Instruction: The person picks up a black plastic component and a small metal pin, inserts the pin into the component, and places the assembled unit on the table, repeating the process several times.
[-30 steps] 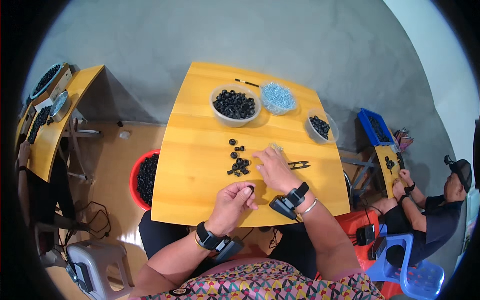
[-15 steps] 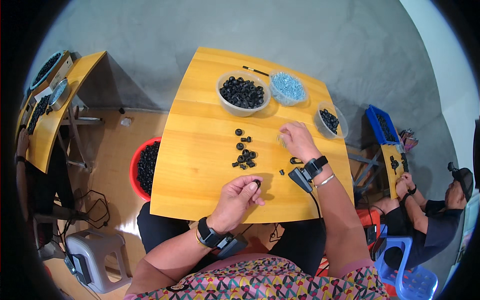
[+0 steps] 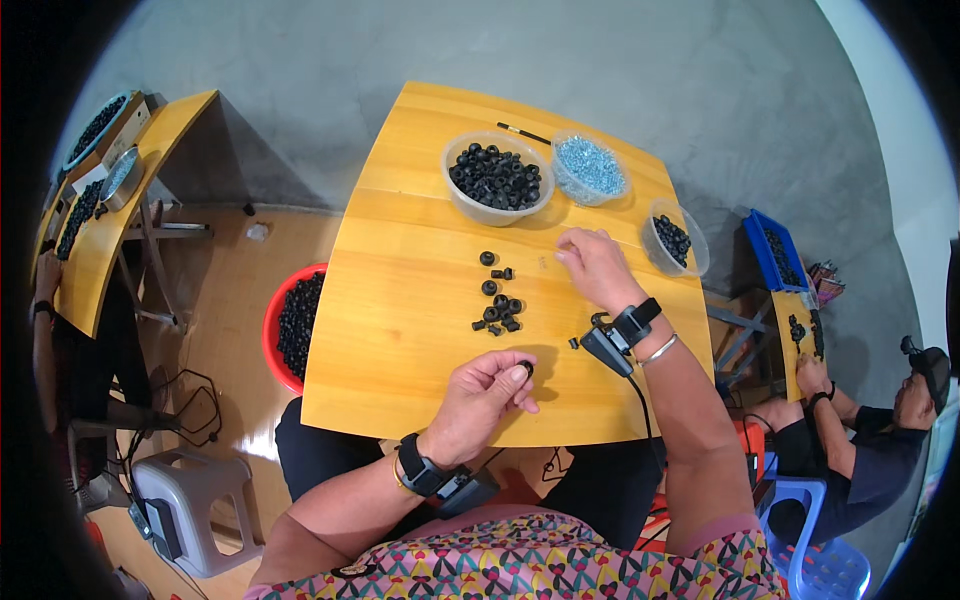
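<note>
Black ring piece, pinched over the front of the table

Left hand (image 3: 478, 393): thumb and forefinger are gripping the black ring piece (image 3: 527, 368), as a second ago, near the front edge of the table (image 3: 380, 370)
Right hand (image 3: 600, 270): is now reaching farther out and right than before, fingers curling; whether holding anything, cannot tell
Loose black parts (image 3: 501, 301): are lying mid-table, open room stretching to the left edge

Head-worn, the fisheye (wide) overlooks a table (image 3: 400, 250).
</note>
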Demonstrator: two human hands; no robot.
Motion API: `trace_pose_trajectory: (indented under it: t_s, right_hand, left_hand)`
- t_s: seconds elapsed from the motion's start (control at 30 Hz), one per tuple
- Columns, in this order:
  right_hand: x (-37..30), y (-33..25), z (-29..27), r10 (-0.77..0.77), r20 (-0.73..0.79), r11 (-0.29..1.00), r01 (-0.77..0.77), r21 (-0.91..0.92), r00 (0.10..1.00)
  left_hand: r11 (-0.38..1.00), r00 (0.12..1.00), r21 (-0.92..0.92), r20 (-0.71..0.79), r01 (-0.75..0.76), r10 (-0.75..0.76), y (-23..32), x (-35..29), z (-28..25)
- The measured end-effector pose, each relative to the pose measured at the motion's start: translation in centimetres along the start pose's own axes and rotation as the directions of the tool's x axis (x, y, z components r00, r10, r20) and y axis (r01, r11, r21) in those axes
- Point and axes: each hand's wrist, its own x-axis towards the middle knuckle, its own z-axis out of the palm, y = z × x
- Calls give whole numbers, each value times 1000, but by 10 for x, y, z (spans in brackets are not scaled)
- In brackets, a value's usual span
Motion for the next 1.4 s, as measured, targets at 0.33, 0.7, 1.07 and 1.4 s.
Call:
trace_pose_trajectory:
  t_s: [0.33, 0.7, 1.07, 1.4]
  right_hand:
    - [15, -21, 20, 0, 242, 999, -9, 38, 970]
    - [-42, -60, -47, 79, 106, 765, -129, 631, 991]
    - [-103, -99, -41, 78, -28, 540, -19, 841, 997]
    - [-99, -113, -43, 4, -58, 688, 39, 725, 998]
  left_hand:
    - [1000, 1000, -22, -18, 20, -21, -1, -1, -1]
    - [964, 979, -256, 201, 77, -25, 9, -2, 1]
    - [968, 968, -241, 252, 68, -5, 11, -4, 1]
    - [990, 974, -137, 223, -7, 38, 4, -4, -1]
